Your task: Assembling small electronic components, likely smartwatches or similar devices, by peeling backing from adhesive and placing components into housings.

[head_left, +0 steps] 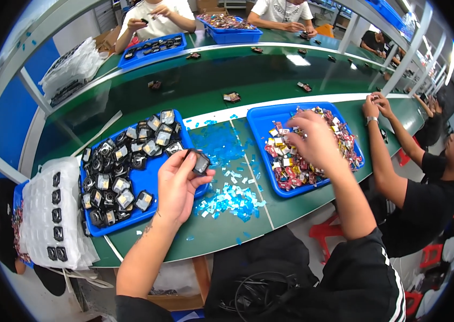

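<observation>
In the head view, the left hand (176, 185) is pinching a small black square part (200, 161) between thumb and fingertips, holding it up just beside the blue tray of black parts (149, 182). The right hand (313, 140) is reaching into the blue tray of coloured pieces (262, 115); it is blurred, so its grip cannot be told. Judging by this, a piece is being fetched to join the part. Between the trays, blue scraps (229, 196) are littering the green bench (211, 236), whose near edge is lying close below.
</observation>
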A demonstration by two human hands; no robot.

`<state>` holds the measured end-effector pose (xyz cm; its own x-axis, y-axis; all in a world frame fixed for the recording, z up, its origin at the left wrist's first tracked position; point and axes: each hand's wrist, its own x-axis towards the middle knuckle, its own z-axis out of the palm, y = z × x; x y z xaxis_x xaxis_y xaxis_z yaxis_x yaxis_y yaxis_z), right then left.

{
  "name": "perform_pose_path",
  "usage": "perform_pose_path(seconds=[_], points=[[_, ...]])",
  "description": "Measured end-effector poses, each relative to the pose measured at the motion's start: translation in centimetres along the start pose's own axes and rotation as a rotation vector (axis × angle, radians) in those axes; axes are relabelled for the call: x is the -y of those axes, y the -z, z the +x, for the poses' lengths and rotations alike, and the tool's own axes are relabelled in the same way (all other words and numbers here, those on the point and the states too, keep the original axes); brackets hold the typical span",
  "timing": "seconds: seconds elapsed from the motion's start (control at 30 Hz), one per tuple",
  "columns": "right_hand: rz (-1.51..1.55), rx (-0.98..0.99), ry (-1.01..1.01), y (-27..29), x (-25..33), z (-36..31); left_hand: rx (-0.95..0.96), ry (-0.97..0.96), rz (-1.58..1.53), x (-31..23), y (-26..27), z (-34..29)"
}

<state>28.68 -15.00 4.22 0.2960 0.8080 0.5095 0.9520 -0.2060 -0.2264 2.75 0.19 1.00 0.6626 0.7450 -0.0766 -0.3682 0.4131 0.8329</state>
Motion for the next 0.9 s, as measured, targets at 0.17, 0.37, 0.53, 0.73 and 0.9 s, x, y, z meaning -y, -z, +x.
perform_pose_path(seconds=[0.17,0.37,0.53,0.73,0.9], points=[[-0.090,0.239,-0.032,3.2,-4.1,-0.8,0.133,0.066,0.061,-0.1,0.2,0.0],[0.646,-0.125,-0.408,2.1,-2.4,-0.6,0.242,-0.070,0.339,-0.3,-0.2,-0.4],[1.020,0.027,-0.406,0.3,5.0,-2.1,0.291,-0.365,0.709,0.7,-0.5,-0.9],[1.318,0.041,-0.392,-3.4,10.0,-3.6,0.288,-0.444,0.875,0.8,-1.4,-1.5],[1.389,0.112,-0.409,-3.9,11.1,-3.5,0.287,-0.440,0.830,0.4,-0.6,-1.3]])
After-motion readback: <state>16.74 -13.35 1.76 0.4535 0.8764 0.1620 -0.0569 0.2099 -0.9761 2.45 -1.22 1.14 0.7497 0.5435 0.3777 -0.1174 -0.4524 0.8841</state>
